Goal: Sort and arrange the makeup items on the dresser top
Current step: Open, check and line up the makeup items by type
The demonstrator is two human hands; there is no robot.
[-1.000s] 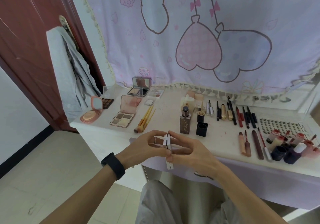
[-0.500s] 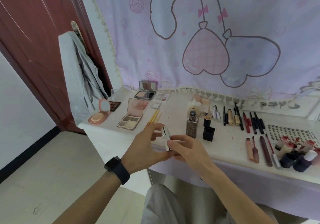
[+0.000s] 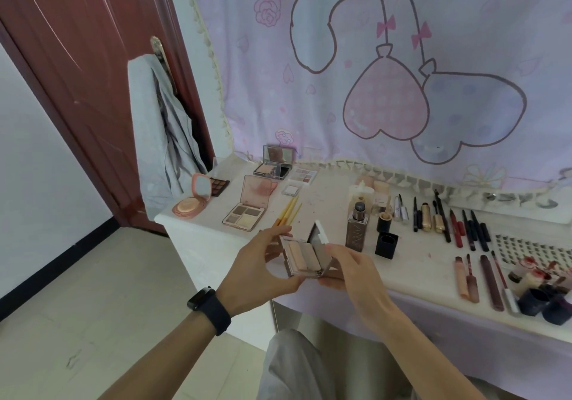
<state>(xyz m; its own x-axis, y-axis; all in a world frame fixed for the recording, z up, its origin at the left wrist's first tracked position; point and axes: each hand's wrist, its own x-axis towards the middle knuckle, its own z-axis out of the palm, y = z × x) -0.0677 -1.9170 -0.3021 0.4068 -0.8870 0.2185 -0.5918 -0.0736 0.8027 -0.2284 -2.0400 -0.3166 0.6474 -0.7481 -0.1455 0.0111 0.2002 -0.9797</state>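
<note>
Both hands hold a small silver palette point(image 3: 305, 255) with pale powder pans, its lid swung open, just above the front edge of the white dresser top point(image 3: 325, 201). My left hand point(image 3: 263, 265) grips the palette's left side and bottom. My right hand point(image 3: 353, 268) holds the right side by the lid. Behind it lie an open beige eyeshadow palette point(image 3: 246, 215), a round pink compact point(image 3: 192, 203), yellow brushes point(image 3: 289, 210), a brown foundation bottle point(image 3: 356, 229) and a row of pencils and mascaras point(image 3: 445, 220).
A black cap point(image 3: 386, 244) stands right of the foundation bottle. Lip tubes point(image 3: 483, 279) and small jars point(image 3: 541, 297) crowd the right end. A mirrored compact point(image 3: 274, 164) sits at the back. A grey garment point(image 3: 161, 139) hangs on the red door at left. My knee is below the dresser.
The closed palette, held edge-on before, has been opened flat between my hands, showing its pans. The camera view has shifted closer and to the left.
</note>
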